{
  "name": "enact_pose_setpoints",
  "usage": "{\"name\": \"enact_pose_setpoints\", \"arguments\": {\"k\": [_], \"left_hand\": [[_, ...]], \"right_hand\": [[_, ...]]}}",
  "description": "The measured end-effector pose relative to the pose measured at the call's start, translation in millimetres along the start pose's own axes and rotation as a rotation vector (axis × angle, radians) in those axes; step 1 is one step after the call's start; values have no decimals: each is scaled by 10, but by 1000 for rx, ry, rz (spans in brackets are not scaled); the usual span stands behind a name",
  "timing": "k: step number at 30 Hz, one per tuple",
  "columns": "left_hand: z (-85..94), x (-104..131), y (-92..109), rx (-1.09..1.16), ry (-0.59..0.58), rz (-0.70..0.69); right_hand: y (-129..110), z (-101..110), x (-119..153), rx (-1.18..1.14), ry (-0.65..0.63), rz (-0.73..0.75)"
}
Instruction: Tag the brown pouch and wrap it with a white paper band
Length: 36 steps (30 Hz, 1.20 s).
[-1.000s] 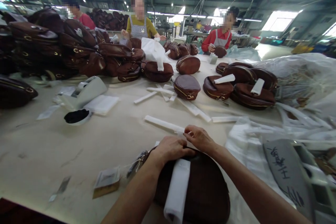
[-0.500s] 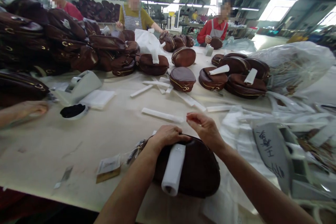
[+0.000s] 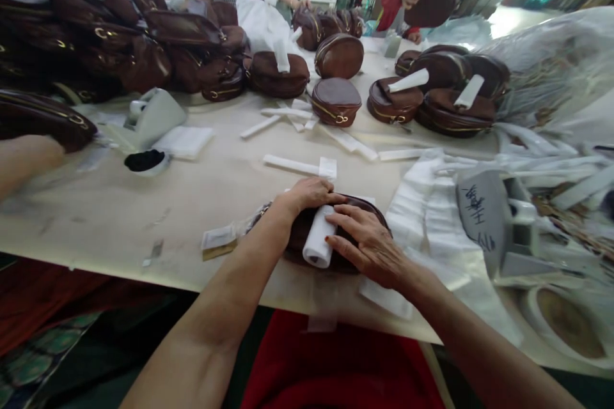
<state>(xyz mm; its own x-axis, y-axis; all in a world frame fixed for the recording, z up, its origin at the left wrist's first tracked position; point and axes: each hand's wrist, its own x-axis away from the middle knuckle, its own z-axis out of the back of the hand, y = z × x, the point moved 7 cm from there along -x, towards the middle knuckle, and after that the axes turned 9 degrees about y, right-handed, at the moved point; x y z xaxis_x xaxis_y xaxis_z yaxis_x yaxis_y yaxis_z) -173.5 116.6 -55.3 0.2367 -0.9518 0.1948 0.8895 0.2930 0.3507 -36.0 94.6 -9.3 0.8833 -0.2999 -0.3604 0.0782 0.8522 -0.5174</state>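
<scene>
A dark brown leather bag (image 3: 297, 230) lies on the table in front of me. On it rests a white paper-wrapped roll (image 3: 317, 249); what the wrapping covers is mostly hidden. My left hand (image 3: 311, 195) grips the bag's far edge, with its fingers curled near the roll's top end. My right hand (image 3: 367, 243) lies over the bag's right part, fingers spread, the tips touching the roll's right side. Metal hardware (image 3: 259, 214) shows at the bag's left end. Just behind the bag, a small white piece (image 3: 328, 168) stands up.
Left stand a tape dispenser (image 3: 156, 118) and a small card stack (image 3: 218, 241). Right is a marked grey dispenser (image 3: 482, 211) beside white wrapping sheets (image 3: 426, 204). White strips (image 3: 288, 165) and brown bags (image 3: 336, 102) lie beyond. Co-workers work across the table; another person's arm (image 3: 29, 163) reaches in at left.
My right hand has come down from above the bag's far edge onto its top, its fingers spreading from a pinch. My left hand stays on the bag. The view has tilted downward.
</scene>
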Motion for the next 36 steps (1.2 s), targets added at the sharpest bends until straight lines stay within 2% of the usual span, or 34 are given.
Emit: {"name": "enact_pose_setpoints", "arguments": {"k": [3, 5, 12, 16, 20, 26, 32, 36], "left_hand": [[38, 56, 44, -27, 20, -41], [49, 88, 63, -45, 32, -52], [15, 77, 70, -64, 16, -44], [6, 7, 54, -66, 20, -48], [20, -17, 53, -93, 108, -50], [46, 90, 74, -108, 277, -85], [50, 184, 86, -63, 326, -129], [34, 329, 142, -75, 414, -139]], "right_hand": [[-45, 2, 48, 40, -110, 77], [-97, -9, 84, 115, -123, 133], [-330, -82, 143, 400, 141, 164], [-341, -211, 174, 505, 188, 260], [-258, -326, 237, 617, 258, 382], [-237, -449, 319, 637, 225, 485], [-242, -496, 310, 687, 272, 437], [-252, -478, 307, 651, 264, 405]]}}
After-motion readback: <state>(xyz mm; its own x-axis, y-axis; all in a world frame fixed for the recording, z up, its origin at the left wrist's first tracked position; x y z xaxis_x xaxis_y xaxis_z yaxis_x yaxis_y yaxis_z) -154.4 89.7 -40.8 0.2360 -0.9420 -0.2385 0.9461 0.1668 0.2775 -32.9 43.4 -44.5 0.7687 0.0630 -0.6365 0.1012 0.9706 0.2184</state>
